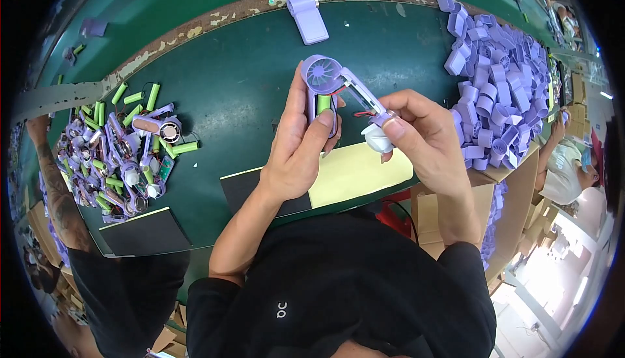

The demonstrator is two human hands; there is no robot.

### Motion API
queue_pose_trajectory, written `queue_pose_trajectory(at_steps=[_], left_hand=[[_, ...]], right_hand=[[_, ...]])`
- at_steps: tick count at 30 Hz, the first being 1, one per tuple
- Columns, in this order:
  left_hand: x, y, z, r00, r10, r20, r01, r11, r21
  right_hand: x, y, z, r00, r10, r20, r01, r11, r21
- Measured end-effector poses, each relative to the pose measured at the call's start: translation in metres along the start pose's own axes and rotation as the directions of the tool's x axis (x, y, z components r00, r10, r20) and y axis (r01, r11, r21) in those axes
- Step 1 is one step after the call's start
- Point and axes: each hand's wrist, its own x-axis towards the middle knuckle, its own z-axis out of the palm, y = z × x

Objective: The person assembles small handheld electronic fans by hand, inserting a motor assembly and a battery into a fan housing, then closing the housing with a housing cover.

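Note:
My left hand [301, 149] grips a lilac handheld fan body [323, 78] with a round fan head at the top and a green battery [323, 104] seated in its open handle. My right hand [420, 133] pinches the lower end of a clear lilac handle cover [361, 94] that slants away from the body, with thin red wires beside it. A white rounded part [377, 140] sits under my right fingers. Both hands hover above the green table [241, 91].
A heap of lilac fan parts and green batteries [124, 146] lies at the left, next to another person's forearm [55, 188]. Several lilac shells [495, 78] are piled at the right. One lilac piece [307, 16] lies at the far edge. Yellow [355, 172] and black [144, 231] pads lie nearby.

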Motion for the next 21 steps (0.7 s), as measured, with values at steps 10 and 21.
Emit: queue_pose_trajectory(at_steps=[10, 21], left_hand=[[-0.0045, -0.0059, -0.0041, 0.998, -0.019, 0.054, 0.015, 0.997, 0.073], [-0.0041, -0.006, 0.0032, 0.994, 0.032, -0.101, -0.02, 0.993, 0.119]], right_hand=[[0.0044, 0.0, 0.0071, 1.0, -0.006, 0.022, 0.006, 1.0, 0.008], [-0.001, 0.0007, 0.009, 0.993, 0.031, -0.111, -0.039, 0.997, -0.071]])
